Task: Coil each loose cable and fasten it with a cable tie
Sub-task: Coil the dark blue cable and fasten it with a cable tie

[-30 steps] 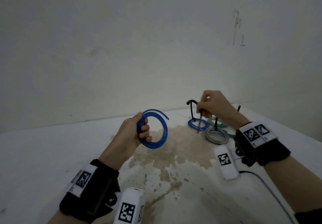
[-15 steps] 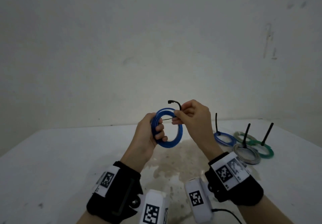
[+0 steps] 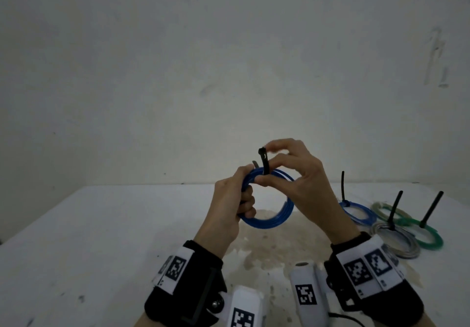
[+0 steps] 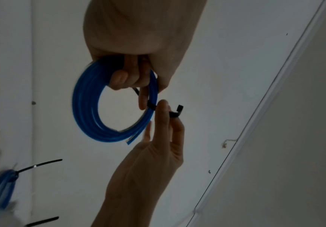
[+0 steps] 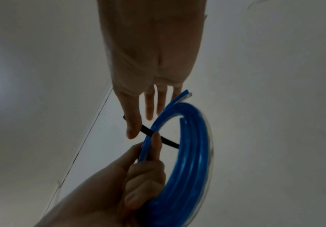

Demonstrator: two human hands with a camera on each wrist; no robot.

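My left hand (image 3: pixel 237 200) grips a coiled blue cable (image 3: pixel 273 222) by its left side and holds it upright above the table. My right hand (image 3: pixel 278 171) pinches a black cable tie (image 3: pixel 264 162) laid across the top of the coil, with the tie's head pointing up. In the left wrist view the cable tie (image 4: pixel 174 112) bends round the right forefinger next to the blue cable (image 4: pixel 84 107). In the right wrist view the cable tie (image 5: pixel 159 136) passes through the blue cable (image 5: pixel 194 153), whose cut ends stick out at the top.
Several tied coils lie on the white table (image 3: pixel 101 237) at the right: a blue coil (image 3: pixel 357 212), a grey coil (image 3: pixel 399 244), a green coil (image 3: pixel 431 239) and a pale coil (image 3: pixel 384 208), each with a black tie tail sticking up. A brown stain (image 3: pixel 267 250) marks the table under the hands.
My right hand has carried the black tie from beside the tied coils over to the blue coil, and the tie now lies across the coil's top. My left hand has kept its grip.
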